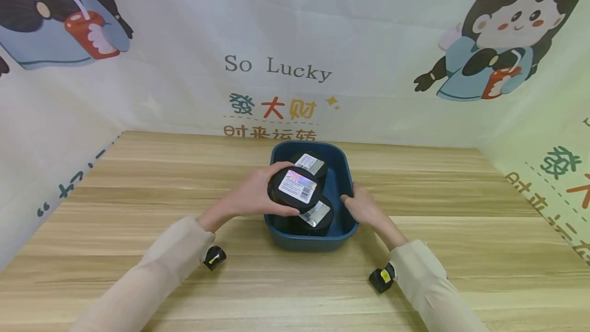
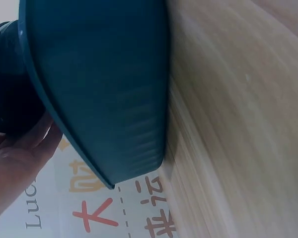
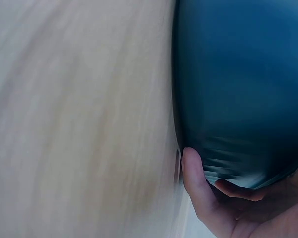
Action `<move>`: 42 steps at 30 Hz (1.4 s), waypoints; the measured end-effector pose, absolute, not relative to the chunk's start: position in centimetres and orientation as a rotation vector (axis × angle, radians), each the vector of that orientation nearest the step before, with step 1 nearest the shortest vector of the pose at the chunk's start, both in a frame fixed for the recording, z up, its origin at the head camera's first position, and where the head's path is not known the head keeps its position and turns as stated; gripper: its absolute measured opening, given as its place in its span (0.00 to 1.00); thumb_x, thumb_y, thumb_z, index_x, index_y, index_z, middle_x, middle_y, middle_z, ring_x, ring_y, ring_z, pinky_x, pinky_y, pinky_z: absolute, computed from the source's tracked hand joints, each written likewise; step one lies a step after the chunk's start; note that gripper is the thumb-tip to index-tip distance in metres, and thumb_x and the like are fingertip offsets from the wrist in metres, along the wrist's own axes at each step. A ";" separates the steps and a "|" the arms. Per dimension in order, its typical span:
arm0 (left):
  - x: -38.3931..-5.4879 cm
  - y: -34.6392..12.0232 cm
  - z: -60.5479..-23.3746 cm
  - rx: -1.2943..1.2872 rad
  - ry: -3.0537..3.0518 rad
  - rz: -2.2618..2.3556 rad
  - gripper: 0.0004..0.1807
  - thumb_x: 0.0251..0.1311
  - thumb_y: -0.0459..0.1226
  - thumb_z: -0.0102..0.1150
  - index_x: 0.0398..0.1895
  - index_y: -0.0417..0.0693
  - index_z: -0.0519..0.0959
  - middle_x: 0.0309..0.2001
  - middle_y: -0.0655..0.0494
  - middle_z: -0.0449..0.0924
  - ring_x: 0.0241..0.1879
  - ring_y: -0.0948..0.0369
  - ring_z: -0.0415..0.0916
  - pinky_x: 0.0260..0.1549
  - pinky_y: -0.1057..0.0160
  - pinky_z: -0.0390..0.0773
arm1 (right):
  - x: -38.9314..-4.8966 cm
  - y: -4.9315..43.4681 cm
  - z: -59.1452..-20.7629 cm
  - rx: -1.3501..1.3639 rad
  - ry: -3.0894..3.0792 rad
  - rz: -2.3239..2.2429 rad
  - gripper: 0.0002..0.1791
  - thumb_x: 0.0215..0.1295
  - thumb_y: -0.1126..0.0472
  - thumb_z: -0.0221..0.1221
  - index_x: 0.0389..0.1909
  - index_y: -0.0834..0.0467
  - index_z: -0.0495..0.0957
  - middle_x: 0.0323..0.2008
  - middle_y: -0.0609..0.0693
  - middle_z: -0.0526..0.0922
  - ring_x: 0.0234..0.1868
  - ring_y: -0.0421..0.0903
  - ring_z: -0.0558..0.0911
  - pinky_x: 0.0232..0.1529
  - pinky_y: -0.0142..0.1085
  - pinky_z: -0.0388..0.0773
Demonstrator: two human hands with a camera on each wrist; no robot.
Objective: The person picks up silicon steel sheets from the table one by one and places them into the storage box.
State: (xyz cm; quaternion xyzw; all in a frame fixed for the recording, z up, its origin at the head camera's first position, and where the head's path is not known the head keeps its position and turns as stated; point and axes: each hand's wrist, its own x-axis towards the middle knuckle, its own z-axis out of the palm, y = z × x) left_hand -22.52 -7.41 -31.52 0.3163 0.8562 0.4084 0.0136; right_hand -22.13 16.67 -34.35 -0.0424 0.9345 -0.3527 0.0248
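My left hand [image 1: 255, 193] grips a round black tub [image 1: 297, 186] with a white-and-silver label on its top, holding it over the left part of a dark blue plastic bin [image 1: 309, 243]. Two more black tubs with labels, one at the back [image 1: 311, 162] and one in front [image 1: 318, 215], sit inside the bin, partly covered by the held one. On the bin's right side, my right hand [image 1: 365, 208] holds the rim, thumb at the edge. The right wrist view shows its fingers [image 3: 196, 178] against the outer wall. From the left wrist, the held tub [image 2: 12, 84] appears above the rim.
The bin stands on a wood-grain table [image 1: 184, 163]. A printed cloth [image 1: 369, 65] with cartoon figures and lettering hangs behind the table and along both sides. Small black wrist cameras, left [image 1: 214, 257] and right [image 1: 382, 278], hang by the sleeves.
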 end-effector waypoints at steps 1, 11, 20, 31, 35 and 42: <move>-22.5 -7.3 -31.6 0.982 2.674 1.253 0.48 0.33 0.45 0.73 0.61 0.41 0.60 0.50 0.46 0.72 0.44 0.56 0.71 0.43 0.58 0.70 | -22.1 16.7 -34.3 -0.129 2.886 -1.095 0.20 0.58 0.66 0.44 0.47 0.77 0.63 0.45 0.72 0.72 0.48 0.62 0.72 0.48 0.49 0.68; -22.8 -6.4 -32.2 1.026 2.707 1.128 0.47 0.32 0.48 0.72 0.59 0.42 0.63 0.48 0.48 0.73 0.43 0.56 0.71 0.43 0.58 0.70 | -22.1 16.8 -34.4 -0.140 2.886 -1.097 0.20 0.58 0.66 0.44 0.47 0.77 0.63 0.45 0.72 0.72 0.47 0.62 0.72 0.48 0.49 0.68; -22.8 -6.1 -32.3 1.083 2.715 1.070 0.45 0.31 0.48 0.72 0.56 0.42 0.65 0.44 0.50 0.75 0.41 0.58 0.72 0.43 0.59 0.70 | -22.2 16.8 -34.3 -0.132 2.886 -1.089 0.19 0.58 0.65 0.44 0.45 0.77 0.64 0.43 0.71 0.73 0.46 0.61 0.73 0.47 0.48 0.68; -22.7 -5.8 -32.5 1.153 2.739 0.989 0.45 0.31 0.51 0.72 0.55 0.41 0.66 0.43 0.50 0.76 0.41 0.58 0.72 0.41 0.59 0.71 | -22.2 16.8 -34.4 -0.138 2.890 -1.086 0.20 0.58 0.65 0.44 0.46 0.77 0.64 0.44 0.71 0.72 0.45 0.61 0.73 0.47 0.49 0.69; -22.6 -5.6 -32.5 1.131 2.747 0.954 0.46 0.31 0.50 0.72 0.57 0.40 0.64 0.45 0.48 0.75 0.43 0.56 0.71 0.44 0.57 0.70 | -22.2 16.8 -34.5 -0.137 2.887 -1.090 0.20 0.58 0.66 0.44 0.47 0.77 0.63 0.44 0.71 0.72 0.45 0.61 0.73 0.47 0.49 0.69; -22.8 -5.3 -32.5 1.169 2.752 0.904 0.49 0.31 0.49 0.72 0.59 0.39 0.62 0.48 0.46 0.73 0.45 0.54 0.71 0.46 0.56 0.68 | -22.3 16.8 -34.5 -0.145 2.898 -1.085 0.20 0.57 0.66 0.44 0.46 0.78 0.63 0.44 0.72 0.72 0.47 0.63 0.72 0.48 0.50 0.68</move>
